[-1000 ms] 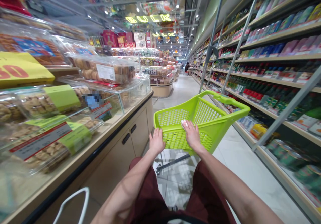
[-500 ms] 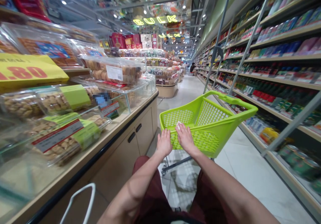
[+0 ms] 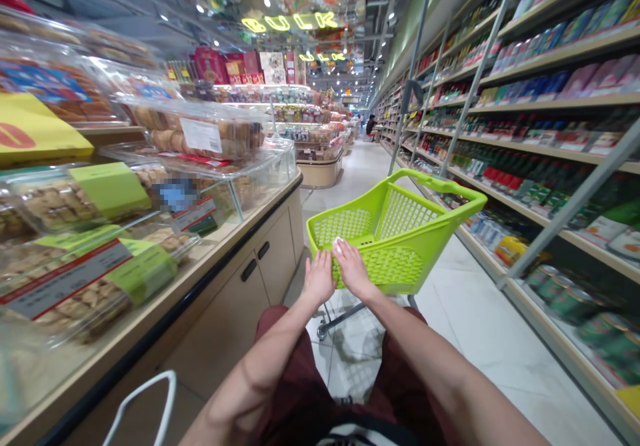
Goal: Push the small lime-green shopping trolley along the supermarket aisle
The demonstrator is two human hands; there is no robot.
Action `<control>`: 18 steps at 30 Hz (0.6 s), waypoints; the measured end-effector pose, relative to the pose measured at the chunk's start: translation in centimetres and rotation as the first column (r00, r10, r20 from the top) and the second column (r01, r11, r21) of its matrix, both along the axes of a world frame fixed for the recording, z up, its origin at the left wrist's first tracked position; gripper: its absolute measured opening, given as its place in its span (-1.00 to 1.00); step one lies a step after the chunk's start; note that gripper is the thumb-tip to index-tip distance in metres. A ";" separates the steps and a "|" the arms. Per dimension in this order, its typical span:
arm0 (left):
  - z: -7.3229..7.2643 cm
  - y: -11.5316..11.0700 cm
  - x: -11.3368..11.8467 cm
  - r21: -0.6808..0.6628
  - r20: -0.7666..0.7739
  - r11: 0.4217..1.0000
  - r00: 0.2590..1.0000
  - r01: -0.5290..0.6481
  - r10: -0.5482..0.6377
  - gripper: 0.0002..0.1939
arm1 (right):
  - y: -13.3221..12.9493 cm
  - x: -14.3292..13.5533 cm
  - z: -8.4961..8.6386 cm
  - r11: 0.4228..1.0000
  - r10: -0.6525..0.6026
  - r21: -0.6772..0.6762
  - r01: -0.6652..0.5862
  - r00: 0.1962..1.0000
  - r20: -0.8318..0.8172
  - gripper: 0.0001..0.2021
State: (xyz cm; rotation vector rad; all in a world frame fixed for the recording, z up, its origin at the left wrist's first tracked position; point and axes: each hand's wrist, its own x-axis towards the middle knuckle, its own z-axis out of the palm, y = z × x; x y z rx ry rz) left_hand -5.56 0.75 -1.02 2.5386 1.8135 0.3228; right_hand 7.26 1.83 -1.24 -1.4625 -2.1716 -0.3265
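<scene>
A lime-green shopping cart (image 3: 400, 263) with perforated sides stands in the aisle in front of me, turned partly sideways. My left hand (image 3: 320, 277) rests at its near left edge, fingers stretched forward over the rim. Just right of it, my right hand (image 3: 351, 267) is at the same edge, its fingers curled round a small white crumpled tissue (image 3: 339, 243). The two hands are close together. Apart from some dark marks on its floor, nothing shows inside the basket.
On the left runs a wooden counter (image 3: 283, 246) with glass edging and clear boxes of baked snacks (image 3: 200, 133). Tall stocked shelves (image 3: 555, 103) line the right side. Far down the aisle a person (image 3: 371, 126) shows. A white looped handle (image 3: 145, 393) is at lower left.
The view has shifted a little to the right and forward, so the counter, shelves and cart appear further left. Both hands remain at the cart's edge.
</scene>
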 end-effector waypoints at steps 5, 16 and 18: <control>0.7 0.7 -0.9 -0.031 0.009 1.000 1.000 0.001 0.000 -0.29 | 0.4 3.2 0.5 0.998 -0.050 0.023 0.050 0.998 0.026 -0.53; 1.0 1.2 -0.4 -0.146 -0.001 0.989 1.000 -0.014 0.014 -0.21 | 0.8 2.8 -0.3 0.992 -0.105 0.061 0.111 0.990 -0.096 -0.57; 1.1 1.2 -0.6 -0.163 0.014 0.987 1.000 0.003 -0.001 -0.20 | 0.9 1.2 -0.4 0.997 -0.032 0.067 0.037 0.998 -0.062 -0.54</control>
